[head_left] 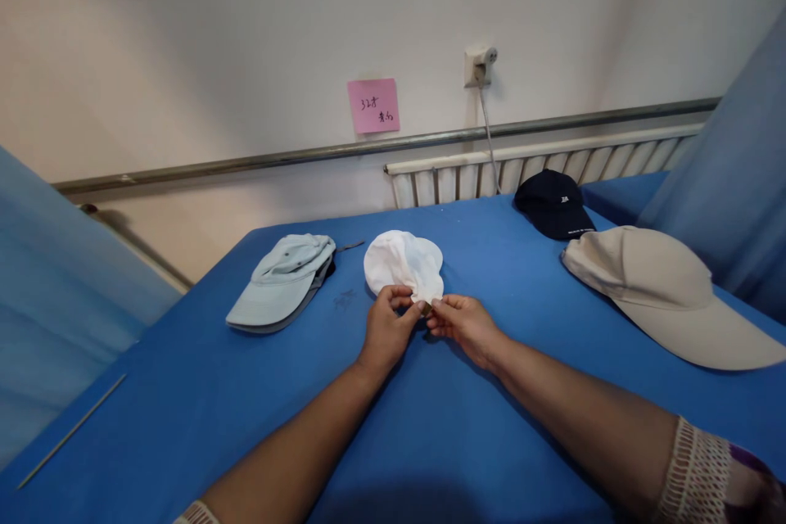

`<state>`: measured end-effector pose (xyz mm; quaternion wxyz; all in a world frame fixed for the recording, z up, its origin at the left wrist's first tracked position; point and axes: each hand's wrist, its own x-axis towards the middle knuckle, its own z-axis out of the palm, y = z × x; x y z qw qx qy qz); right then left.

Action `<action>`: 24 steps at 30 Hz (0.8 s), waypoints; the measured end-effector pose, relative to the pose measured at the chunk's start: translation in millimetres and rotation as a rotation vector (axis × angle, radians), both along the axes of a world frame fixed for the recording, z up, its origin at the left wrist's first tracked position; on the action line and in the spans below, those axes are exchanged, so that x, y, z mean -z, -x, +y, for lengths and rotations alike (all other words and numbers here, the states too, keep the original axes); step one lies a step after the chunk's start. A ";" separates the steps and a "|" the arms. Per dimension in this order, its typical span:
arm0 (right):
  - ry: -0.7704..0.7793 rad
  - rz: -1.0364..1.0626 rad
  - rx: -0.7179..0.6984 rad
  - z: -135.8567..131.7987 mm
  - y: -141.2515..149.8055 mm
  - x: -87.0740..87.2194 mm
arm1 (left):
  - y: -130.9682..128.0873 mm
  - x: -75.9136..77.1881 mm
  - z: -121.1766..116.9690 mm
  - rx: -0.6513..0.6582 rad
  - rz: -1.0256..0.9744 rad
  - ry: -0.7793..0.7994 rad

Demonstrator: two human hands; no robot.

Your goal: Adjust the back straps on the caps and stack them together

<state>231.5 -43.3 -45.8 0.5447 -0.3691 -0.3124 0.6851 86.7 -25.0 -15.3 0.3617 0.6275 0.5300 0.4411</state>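
Under our fingers we have a flat, blue-covered table (246, 417); beyond them stands a pale plain wall (264, 57). Our left hand (390, 326) and right hand (467, 327) nearly meet, fingertips pinching the near edge of a rounded white fabric cap (393, 258), whose body lies just beyond them. We see a pale-blue brimmed fabric cap (276, 291) to their left, a beige long-billed cap (657, 270) right.
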 end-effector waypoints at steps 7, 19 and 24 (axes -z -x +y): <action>-0.003 -0.047 0.032 1.7 -1.9 1.7 | 6.0 10.2 5.3 0.070 -0.004 0.042; -0.013 -0.045 0.080 1.2 -1.3 1.2 | 6.3 6.1 -3.9 0.130 0.383 -0.315; -0.017 -0.027 0.076 3.1 -1.0 3.1 | 5.8 3.5 -7.2 0.154 0.550 -0.455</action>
